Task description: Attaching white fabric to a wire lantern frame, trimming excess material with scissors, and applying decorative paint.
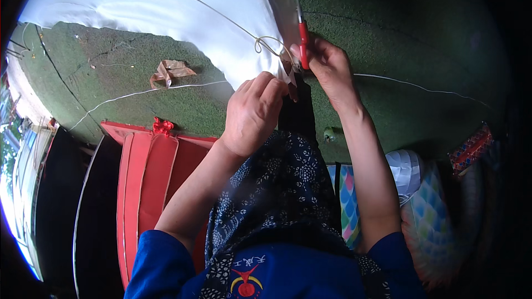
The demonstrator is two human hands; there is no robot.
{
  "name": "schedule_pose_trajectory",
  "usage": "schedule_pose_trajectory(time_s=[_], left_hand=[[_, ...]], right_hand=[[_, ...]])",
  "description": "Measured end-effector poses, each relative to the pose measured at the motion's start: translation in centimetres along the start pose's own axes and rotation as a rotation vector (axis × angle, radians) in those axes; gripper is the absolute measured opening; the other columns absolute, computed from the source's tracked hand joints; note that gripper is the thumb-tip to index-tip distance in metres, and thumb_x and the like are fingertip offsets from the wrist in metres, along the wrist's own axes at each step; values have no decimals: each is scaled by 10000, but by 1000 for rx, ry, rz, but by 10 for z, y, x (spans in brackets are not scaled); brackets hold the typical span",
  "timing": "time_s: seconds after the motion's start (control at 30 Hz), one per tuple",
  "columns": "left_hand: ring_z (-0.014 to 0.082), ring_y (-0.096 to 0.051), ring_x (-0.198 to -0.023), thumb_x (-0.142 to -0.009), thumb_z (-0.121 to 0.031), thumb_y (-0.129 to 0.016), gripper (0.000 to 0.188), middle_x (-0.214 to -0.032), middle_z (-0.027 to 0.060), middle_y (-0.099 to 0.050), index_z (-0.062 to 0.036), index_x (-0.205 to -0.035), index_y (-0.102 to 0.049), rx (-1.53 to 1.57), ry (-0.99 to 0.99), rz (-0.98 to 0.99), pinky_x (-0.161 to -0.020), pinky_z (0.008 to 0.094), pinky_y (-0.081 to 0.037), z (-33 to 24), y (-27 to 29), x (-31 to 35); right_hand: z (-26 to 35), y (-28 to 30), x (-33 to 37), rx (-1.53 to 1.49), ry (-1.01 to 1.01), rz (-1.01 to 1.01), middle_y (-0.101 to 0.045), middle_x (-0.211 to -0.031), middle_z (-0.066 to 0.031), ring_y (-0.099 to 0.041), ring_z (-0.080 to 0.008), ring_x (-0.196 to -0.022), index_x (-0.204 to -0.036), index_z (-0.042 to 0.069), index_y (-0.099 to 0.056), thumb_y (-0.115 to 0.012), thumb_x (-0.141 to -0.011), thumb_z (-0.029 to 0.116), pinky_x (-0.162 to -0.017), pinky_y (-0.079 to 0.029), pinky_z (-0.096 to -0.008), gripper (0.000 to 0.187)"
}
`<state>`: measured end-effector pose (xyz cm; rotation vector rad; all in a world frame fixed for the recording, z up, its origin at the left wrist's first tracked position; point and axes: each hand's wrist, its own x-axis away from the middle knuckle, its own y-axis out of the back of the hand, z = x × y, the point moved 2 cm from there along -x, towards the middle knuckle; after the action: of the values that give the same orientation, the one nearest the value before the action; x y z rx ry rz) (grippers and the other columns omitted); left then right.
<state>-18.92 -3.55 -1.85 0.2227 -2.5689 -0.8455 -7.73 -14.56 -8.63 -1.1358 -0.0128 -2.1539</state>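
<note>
A large sheet of white cloth [183, 0] spreads across the upper left, narrowing to a corner in front of me. My left hand [255, 108] is closed at that corner, its fingertips pinching the cloth's edge beside a small brown strip [287, 68]. In my right hand [330, 69] are red-handled scissors [303, 44], seen edge-on, with their slim metal tip pointing away from me. A thin tan rod or cord [216, 15] runs over the cloth and ends in a loop near my fingers. What lies under the fingertips is partly hidden.
Green carpet [388, 33] covers the floor. Crumpled brown tape [170, 72] and a white cord [141, 93] lie on it. A red ribbed panel [147, 188] stands at left. Right of me are a white ribbed ball [403, 171] and colourful scale-patterned cloth [429, 216].
</note>
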Motion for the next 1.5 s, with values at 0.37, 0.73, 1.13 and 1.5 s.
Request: schedule_pose_trajectory(time_s=[0.37, 0.73, 1.13, 1.5], left_hand=[[293, -569, -657, -758, 28, -619, 243, -776, 91, -559, -65, -971, -548, 5, 25, -48, -601, 364, -452, -1, -2, 0], [318, -577, -691, -751, 48, -579, 250, -805, 100, -570, -68, -969, -543, 24, 73, -63, -636, 379, -467, 5, -9, -2], [303, -591, -712, -761, 41, -601, 260, -798, 97, -565, -58, -991, -531, 24, 52, -85, -640, 373, -476, 8, -14, 0], [173, -578, -589, -817, -68, -670, 252, -693, 47, -569, -70, -1022, -523, 152, 254, -137, -551, 307, -469, 9, -24, 5]], right_hand=[[12, -3, 4, 68, -46, 52, -650, -878, -4, -557, -47, -797, -964, 15, -652, -681, -865, 181, -737, -442, -211, 195], [1, -14, 10, -106, -112, -60, -664, -877, -22, -592, -68, -819, -927, 35, -661, -670, -853, 128, -794, -456, -236, 119], [-10, -7, 1, -14, -56, -64, -667, -882, -16, -588, -65, -812, -980, 43, -662, -714, -824, 154, -795, -445, -234, 198], [-25, 21, 2, -35, -150, 49, -656, -920, -17, -583, -66, -802, -1028, 42, -651, -618, -867, 84, -739, -451, -208, 170]])
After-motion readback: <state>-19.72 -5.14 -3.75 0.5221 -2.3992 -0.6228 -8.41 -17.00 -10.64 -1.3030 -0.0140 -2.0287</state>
